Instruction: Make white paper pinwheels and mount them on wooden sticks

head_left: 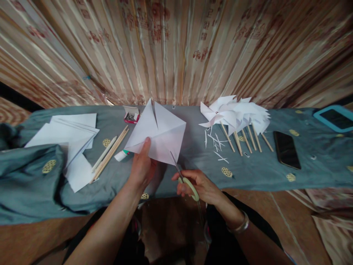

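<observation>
A white paper square (162, 138) is pinched by my left hand (143, 163), thumb on top and fingers underneath. One slit runs inward from its far corner, and crease lines cross it. My right hand (194, 182) grips scissors (190, 186) with pale green handles. Their blades lie at the paper's near right corner, pointing toward its middle. Several white paper pinwheels (228, 112) on wooden sticks lie overlapping to the right, with thin paper strips (217, 141) close by.
On the left are loose white paper sheets (74, 129), wooden sticks (111, 152), a small white tube (121, 155) and an open box of small metal pieces (131, 116). A black phone (286, 149) and a blue-framed device (335, 117) lie right. Behind the cloth-covered surface (193, 162) hangs a curtain (171, 55).
</observation>
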`<state>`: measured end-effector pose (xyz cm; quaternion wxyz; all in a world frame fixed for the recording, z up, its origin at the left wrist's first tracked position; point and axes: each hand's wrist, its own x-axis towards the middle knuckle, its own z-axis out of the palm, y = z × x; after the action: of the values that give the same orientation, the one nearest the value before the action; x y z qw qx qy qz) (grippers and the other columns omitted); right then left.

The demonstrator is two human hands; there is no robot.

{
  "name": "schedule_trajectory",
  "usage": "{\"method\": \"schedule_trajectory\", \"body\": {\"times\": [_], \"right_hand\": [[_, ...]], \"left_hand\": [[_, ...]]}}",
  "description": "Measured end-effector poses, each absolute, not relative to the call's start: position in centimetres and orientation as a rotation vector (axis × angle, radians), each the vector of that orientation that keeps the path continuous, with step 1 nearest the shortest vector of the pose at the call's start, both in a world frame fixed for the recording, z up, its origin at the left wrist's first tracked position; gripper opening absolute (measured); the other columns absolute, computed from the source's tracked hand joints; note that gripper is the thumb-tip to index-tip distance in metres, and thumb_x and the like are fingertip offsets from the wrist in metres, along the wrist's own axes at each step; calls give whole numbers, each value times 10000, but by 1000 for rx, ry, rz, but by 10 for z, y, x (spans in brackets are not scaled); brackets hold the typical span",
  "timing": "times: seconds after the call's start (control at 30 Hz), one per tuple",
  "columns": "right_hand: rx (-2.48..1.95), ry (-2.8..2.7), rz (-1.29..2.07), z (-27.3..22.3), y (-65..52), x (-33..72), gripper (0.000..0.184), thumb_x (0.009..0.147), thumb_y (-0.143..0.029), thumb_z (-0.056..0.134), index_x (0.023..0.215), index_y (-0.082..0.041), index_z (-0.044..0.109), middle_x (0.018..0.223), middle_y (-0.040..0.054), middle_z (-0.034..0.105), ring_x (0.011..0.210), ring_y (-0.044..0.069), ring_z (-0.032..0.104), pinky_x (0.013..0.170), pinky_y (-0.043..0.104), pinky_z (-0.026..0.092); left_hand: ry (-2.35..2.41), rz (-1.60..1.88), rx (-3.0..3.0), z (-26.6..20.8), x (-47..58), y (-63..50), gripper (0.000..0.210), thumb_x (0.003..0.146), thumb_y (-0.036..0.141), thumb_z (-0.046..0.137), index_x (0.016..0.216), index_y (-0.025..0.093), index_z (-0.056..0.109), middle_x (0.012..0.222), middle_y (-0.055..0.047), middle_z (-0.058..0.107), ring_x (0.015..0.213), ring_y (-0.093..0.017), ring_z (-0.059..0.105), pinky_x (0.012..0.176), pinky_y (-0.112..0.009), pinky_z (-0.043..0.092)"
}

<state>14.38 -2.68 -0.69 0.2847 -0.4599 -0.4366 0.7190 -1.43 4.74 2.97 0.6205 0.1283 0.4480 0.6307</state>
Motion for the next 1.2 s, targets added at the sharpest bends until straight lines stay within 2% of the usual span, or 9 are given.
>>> {"method": "schedule_trajectory", "body": {"times": [0.13, 0.37, 0.67, 0.8, 1.03, 1.2], "right_hand": [[-1235, -1199, 1916, -7, -28, 144, 513, 650, -561, 781, 942, -161, 648, 660, -11, 635, 545, 85, 549, 512, 199, 430], [-1247, -1138, 1947, -8, -27, 143, 495, 614, -515, 819, 921, -170, 640, 648, -22, 647, 529, 77, 554, 518, 198, 446], [-1234, -1040, 1983, -10, -26, 140, 452, 602, -443, 844, 905, -175, 641, 614, -38, 639, 520, 83, 578, 512, 206, 466], [-1246, -1014, 1970, -10, -26, 139, 411, 606, -409, 848, 870, -173, 641, 614, -36, 644, 526, 81, 593, 495, 193, 472], [-1271, -999, 1957, -10, -25, 139, 414, 585, -397, 856, 855, -165, 646, 590, -37, 643, 483, 65, 569, 460, 176, 448], [-1262, -1057, 1941, -9, -25, 139, 382, 617, -387, 840, 864, -171, 644, 614, -29, 654, 495, 73, 573, 462, 185, 453]], "left_hand": [[1024, 1474, 297, 28, -15, 48, 213, 913, 132, 522, 1040, 209, 673, 927, -31, 742, 878, -137, 706, 756, -183, 552], [1008, 1459, 286, 27, -18, 48, 199, 920, 129, 511, 1039, 177, 662, 824, -16, 720, 702, -113, 683, 713, -188, 561], [1008, 1455, 291, 26, -21, 48, 198, 905, 153, 552, 1059, 190, 670, 895, -31, 732, 797, -146, 704, 772, -218, 570], [1012, 1455, 294, 28, -21, 47, 198, 912, 146, 539, 1050, 191, 673, 867, -23, 730, 769, -136, 702, 780, -222, 574], [1012, 1450, 293, 28, -23, 47, 156, 918, 138, 525, 979, 164, 667, 794, -8, 709, 667, -105, 672, 746, -200, 572], [990, 1457, 295, 29, -23, 47, 186, 912, 135, 534, 1036, 181, 665, 813, -9, 716, 671, -104, 673, 711, -183, 570]]}}
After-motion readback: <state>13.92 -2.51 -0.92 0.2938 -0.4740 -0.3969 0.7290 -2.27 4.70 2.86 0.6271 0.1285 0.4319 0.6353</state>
